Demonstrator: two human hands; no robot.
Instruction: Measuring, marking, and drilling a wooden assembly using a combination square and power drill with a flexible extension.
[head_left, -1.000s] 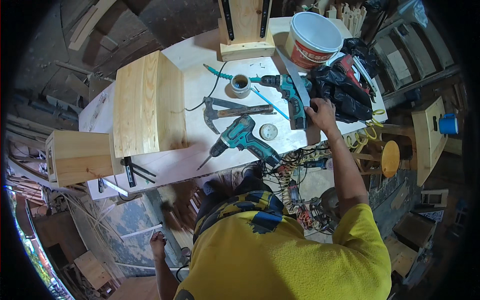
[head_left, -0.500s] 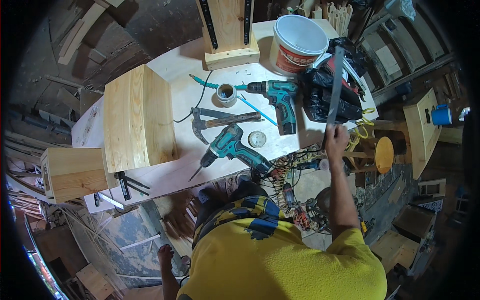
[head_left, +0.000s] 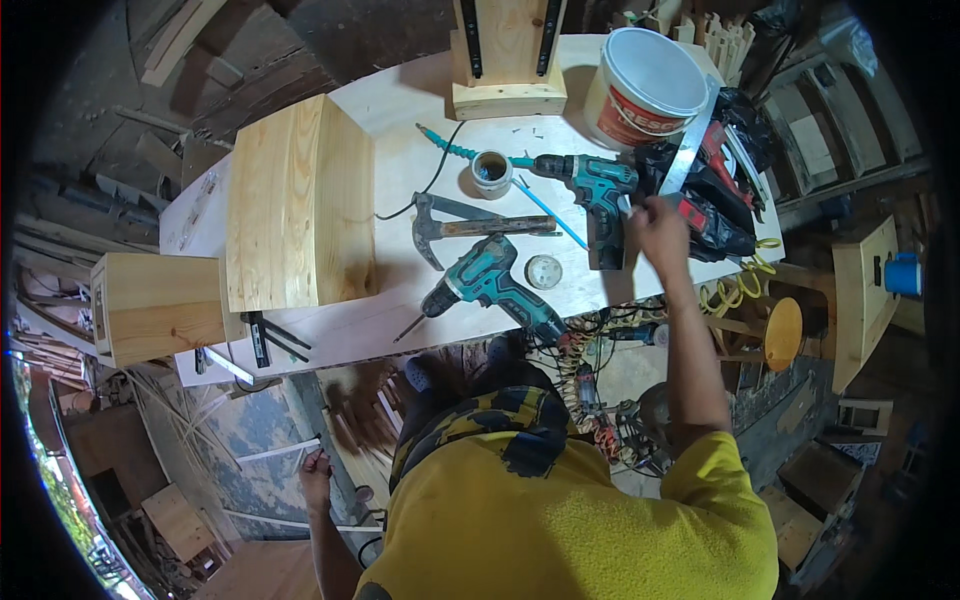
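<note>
My right hand [head_left: 655, 228] is over the right part of the pale workbench [head_left: 400, 120], shut on the lower end of a long flat metal ruler [head_left: 685, 150]. The ruler slants up toward a white bucket with a red label [head_left: 645, 85]. Just left of the hand lies a teal cordless drill [head_left: 598, 190]; to its right sits a black and red power tool [head_left: 715, 195]. My left hand [head_left: 318, 470] hangs low beside my body, away from the bench, with nothing in it.
A second teal drill [head_left: 490, 285], a hammer [head_left: 450, 225], a small round tin [head_left: 492, 170] and a round lid [head_left: 543, 271] lie mid-bench. A large pine box [head_left: 295, 205] sits on its left side, with a smaller one [head_left: 150, 305] beside the bench. A yellow coiled hose [head_left: 740, 285] and stool [head_left: 783, 335] are right.
My right hand went from the black tool, took up the metal ruler, drew back toward the bench edge, and now holds it further over the bench beside the drill.
</note>
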